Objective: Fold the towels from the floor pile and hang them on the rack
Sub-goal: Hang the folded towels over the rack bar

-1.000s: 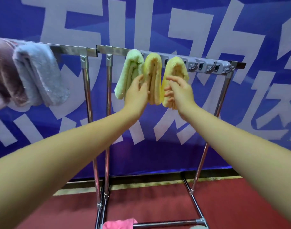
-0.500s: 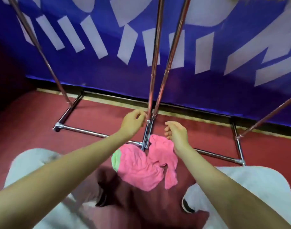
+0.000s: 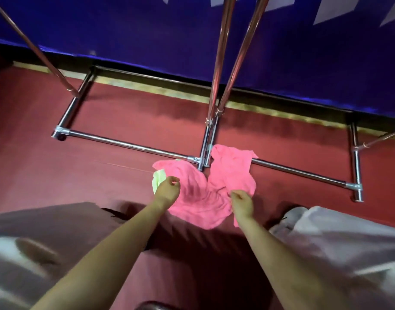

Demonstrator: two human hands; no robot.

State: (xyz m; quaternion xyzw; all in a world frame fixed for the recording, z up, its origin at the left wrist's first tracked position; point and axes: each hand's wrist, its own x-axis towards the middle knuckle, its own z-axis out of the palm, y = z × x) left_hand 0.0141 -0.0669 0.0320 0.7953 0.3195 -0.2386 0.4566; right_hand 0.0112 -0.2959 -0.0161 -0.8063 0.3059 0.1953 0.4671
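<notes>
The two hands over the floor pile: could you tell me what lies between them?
In the head view, crumpled pink towel fills the stretch between left hand and right hand.

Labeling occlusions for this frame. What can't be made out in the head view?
- Rack top rail: cut off by the upper edge.
- Green towel: mostly under the pink towel and left hand.
- Contact of the right hand with the pink towel: motion blur.
- Person's legs: blurred, cropped.

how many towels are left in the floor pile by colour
crumpled pink cloth towels: 2, as far as the folds let me tell (the other)
light green cloth towel, mostly hidden under the pink: 1
total: 3

Neither the left hand nor the right hand plainly grips one yet.
</notes>
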